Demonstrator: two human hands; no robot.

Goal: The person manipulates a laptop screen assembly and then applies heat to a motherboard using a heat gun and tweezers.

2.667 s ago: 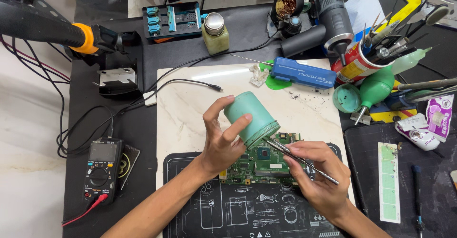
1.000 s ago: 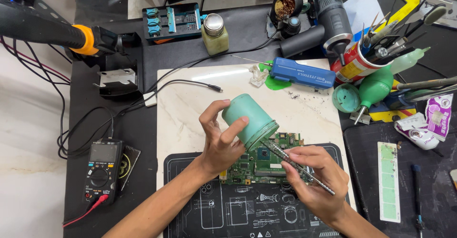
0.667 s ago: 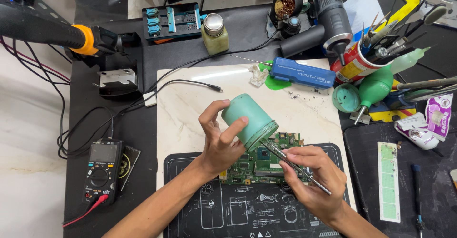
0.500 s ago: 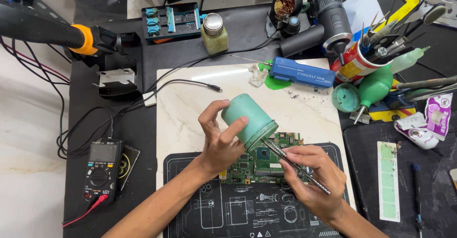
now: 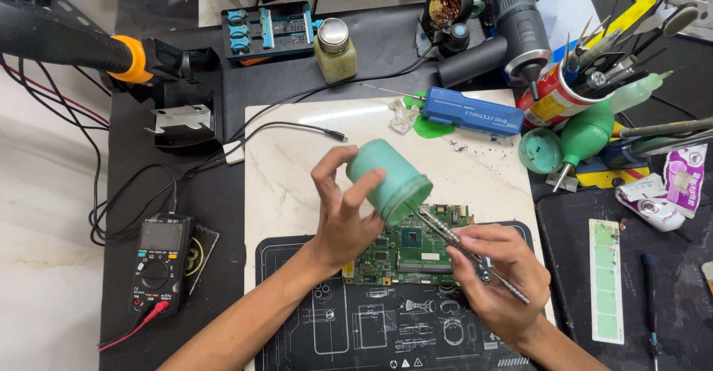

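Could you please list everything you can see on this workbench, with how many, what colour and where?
jar: 1, green, tilted in the left hand above the circuit board
tweezers: 1, silver, in the right hand, tips at the jar's mouth
circuit board: 1, green, on the black mat
mat: 1, black, front centre
slab: 1, pale marble, centre
multimeter: 1, black, left
bottle: 1, yellowish with metal cap, back
blue tool: 1, blue, back right of the slab
tool can: 1, red, right
blower bulb: 1, green, right
left hand: 1, grip on the jar
right hand: 1, grip on the tweezers
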